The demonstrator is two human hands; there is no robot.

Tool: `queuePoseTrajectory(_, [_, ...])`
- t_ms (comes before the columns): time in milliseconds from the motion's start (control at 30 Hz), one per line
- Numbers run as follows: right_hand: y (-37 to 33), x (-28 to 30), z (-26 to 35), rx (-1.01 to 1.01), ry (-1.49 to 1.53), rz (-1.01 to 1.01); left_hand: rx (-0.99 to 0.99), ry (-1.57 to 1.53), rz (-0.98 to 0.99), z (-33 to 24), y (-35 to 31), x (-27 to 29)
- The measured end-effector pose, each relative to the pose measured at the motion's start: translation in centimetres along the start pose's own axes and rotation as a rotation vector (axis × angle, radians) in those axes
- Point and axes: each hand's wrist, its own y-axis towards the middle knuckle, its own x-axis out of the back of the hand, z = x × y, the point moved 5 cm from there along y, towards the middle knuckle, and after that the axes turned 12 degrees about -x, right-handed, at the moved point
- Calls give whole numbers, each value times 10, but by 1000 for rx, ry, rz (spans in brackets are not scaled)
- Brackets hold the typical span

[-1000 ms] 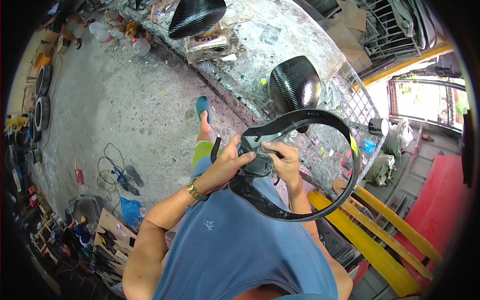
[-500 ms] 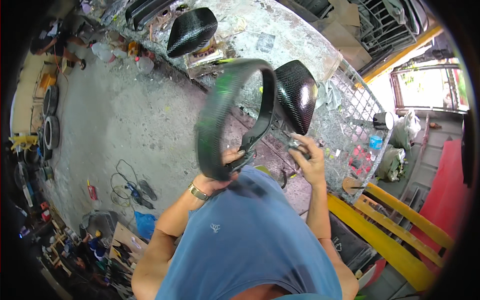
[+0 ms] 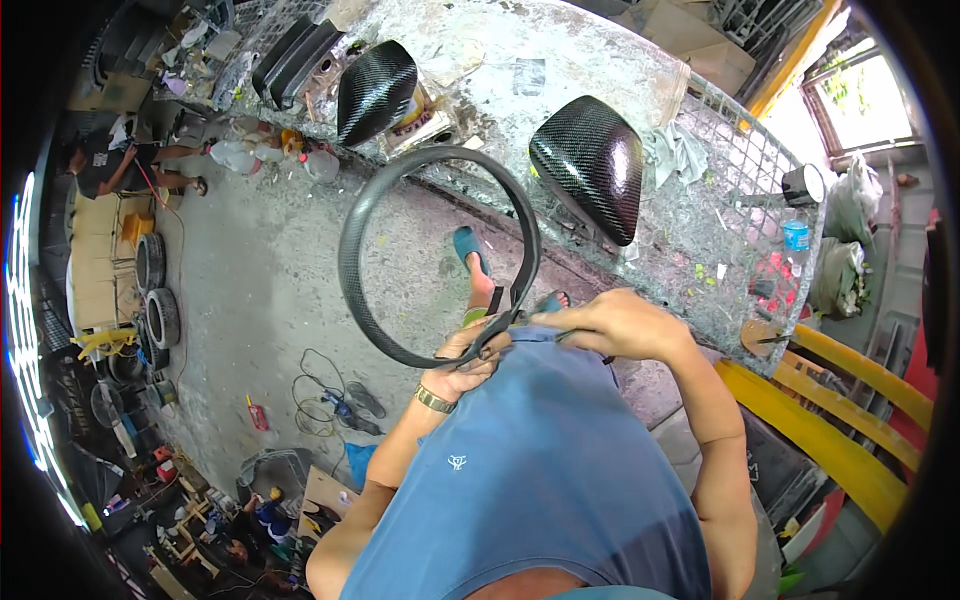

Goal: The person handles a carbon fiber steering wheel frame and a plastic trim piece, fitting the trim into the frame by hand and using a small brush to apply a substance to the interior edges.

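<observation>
Both hands grasp the carbon-fibre ring at its lowest point: left hand clenched beneath, right hand apparently pinching beside it. The ring rises upright above them, before the workbench's near edge.

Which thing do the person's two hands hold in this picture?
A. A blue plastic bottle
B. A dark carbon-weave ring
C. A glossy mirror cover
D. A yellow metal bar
B: the left hand and the right hand both grip the lower edge of the dark carbon-weave ring, raised in front of the bench, while the two glossy covers lie untouched on the bench.
</observation>
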Motion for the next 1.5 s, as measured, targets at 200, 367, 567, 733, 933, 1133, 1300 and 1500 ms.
queuePoseTrajectory(200, [-8,-17,-40,-191,993,-388,139,-145,146,-7,-1,11])
queuePoseTrajectory(367, [1,-43,-50,-60,1000,-391,245,-205,261,-6,3,8])
queuePoseTrajectory(567, [39,-52,-34,43,1857,-33,346,-147,301,-1,7,3])
queuePoseTrajectory(733, [52,-70,-30,-23,1957,92,377,-80,319,0,0,6])
queuePoseTrajectory(933, [55,-64,-21,41,1943,61,113,303,369,-14,-8,30])
queuePoseTrajectory(1133, [60,-71,-18,88,1974,67,-263,667,-260,-13,-26,45])
queuePoseTrajectory(1300, [63,-82,-36,213,2003,-17,-515,983,-103,-6,-42,28])
queuePoseTrajectory(1500, [55,-88,-40,322,2024,14,-867,985,-271,8,-72,12])
